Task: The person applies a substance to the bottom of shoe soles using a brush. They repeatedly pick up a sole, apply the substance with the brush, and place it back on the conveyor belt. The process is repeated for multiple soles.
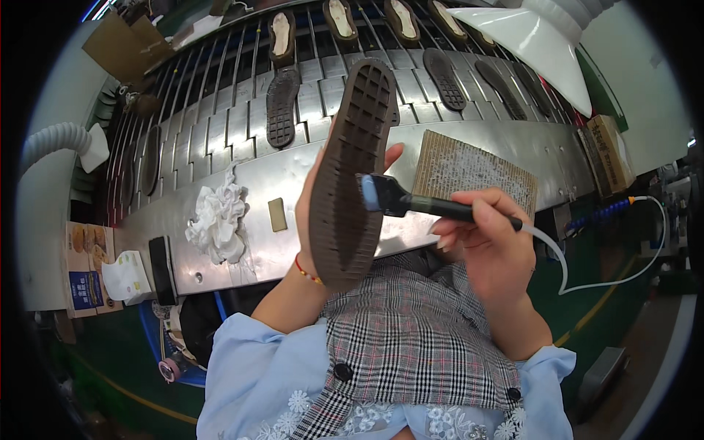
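The left grip [303,220] holds a dark sole [346,176], the right grip [500,242] a brush [436,207] touching it, so brushing seems the present step, its next stroke probably needing evenness.

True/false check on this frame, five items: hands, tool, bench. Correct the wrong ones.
1. The right hand holds a pair of scissors. False: it holds a black-handled brush.
2. The left hand holds a dark brown shoe sole. True.
3. A whitish tube leads off the rear end of the brush handle. True.
4. The crumpled white wad lies to the right of the held sole. False: it lies to the left, on the metal table.
5. The corrugated board is hanging on a wall. False: it lies on the metal table, to the right of the held sole.
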Demonstrator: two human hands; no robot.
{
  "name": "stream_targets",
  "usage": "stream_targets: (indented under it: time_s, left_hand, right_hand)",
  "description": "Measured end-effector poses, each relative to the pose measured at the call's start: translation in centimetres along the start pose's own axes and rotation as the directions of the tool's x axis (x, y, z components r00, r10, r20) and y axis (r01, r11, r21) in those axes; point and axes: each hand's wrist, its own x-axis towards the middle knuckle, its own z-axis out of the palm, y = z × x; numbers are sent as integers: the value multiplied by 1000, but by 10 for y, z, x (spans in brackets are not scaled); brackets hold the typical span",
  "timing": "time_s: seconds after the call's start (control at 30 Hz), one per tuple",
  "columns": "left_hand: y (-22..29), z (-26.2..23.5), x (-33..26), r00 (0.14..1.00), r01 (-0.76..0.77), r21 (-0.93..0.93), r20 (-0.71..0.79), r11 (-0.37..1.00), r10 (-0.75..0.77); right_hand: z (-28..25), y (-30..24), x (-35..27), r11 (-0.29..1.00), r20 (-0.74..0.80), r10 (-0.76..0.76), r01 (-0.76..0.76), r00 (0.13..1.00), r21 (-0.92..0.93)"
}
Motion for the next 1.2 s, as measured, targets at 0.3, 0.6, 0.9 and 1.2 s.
stream_targets:
  time_s: [0.3, 0.6, 0.9, 1.2]
  left_hand:
    - [-9, 21, -5, 937, -342, 163, -16, 925, 349]
    - [13, 4, 6, 883, -466, 7, -61, 885, 466]
    - [33, 27, 8, 828, -541, 46, -144, 840, 541]
    - [39, 19, 7, 959, -202, -137, -227, 970, 168]
  right_hand:
    - [36, -11, -25, 401, 563, -497, 750, 660, -526]
    - [29, -2, -22, 512, 544, -412, 680, 731, -525]
    - [33, -1, -27, 596, 568, -391, 669, 725, -444]
    - [30, 2, -23, 636, 565, -379, 650, 733, -417]
